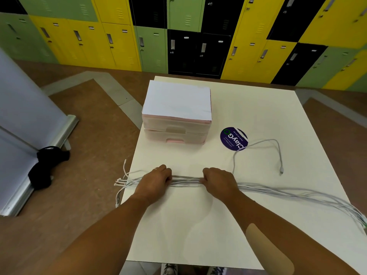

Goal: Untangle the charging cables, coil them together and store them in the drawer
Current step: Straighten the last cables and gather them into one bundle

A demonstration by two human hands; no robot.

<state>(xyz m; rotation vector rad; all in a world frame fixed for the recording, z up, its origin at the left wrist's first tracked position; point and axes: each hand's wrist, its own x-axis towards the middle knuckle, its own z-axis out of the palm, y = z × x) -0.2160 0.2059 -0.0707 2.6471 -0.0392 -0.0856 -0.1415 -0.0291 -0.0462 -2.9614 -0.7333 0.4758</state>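
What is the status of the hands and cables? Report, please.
Left hand and right hand both grip the bundle of white charging cables, laid straight across the white table. One white cable loops out, uncoiled. Pale plastic drawer box shut.

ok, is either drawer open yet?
No, the upper drawer and lower drawer are both pushed in, while the left hand and right hand grip the cables.
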